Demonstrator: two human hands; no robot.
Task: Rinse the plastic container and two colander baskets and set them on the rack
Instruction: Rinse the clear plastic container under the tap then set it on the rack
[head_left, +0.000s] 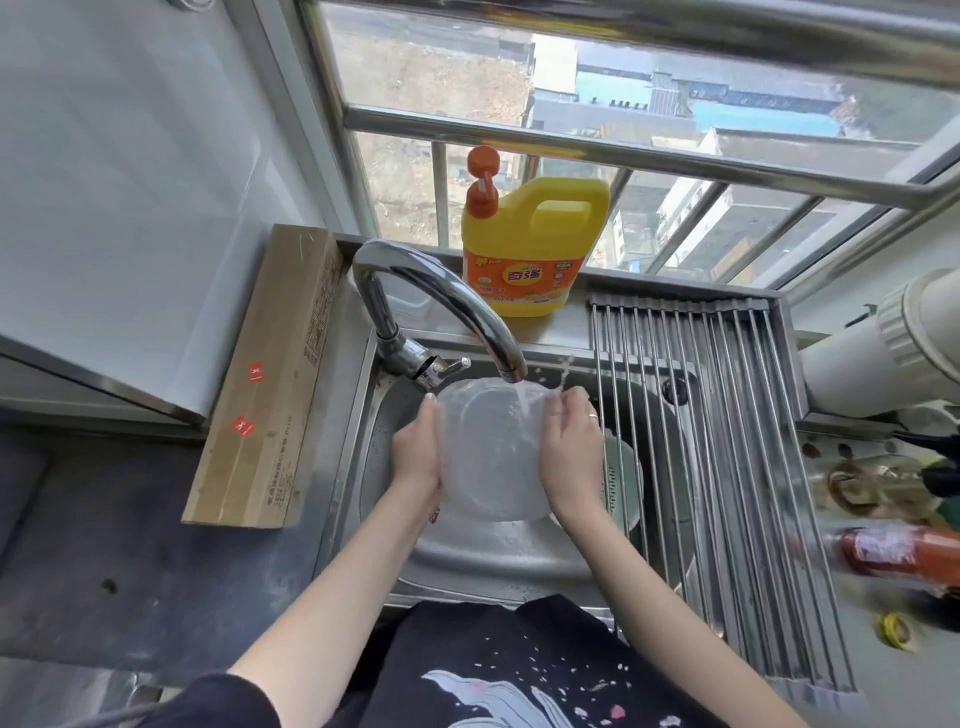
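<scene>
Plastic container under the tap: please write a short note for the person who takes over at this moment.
Left hand: flat against the left side of the plastic container, fingers straight.
Right hand: holds the right side, fingers curled over the rim.
The container is held tilted over the sink, with water from the faucet running into it.
A pale green colander basket lies in the sink beside it, under the rack; a second one is not visible.
Done: nothing is on the rack yet.
Left: finish this rinse, rack the container, then rinse both baskets.
</scene>
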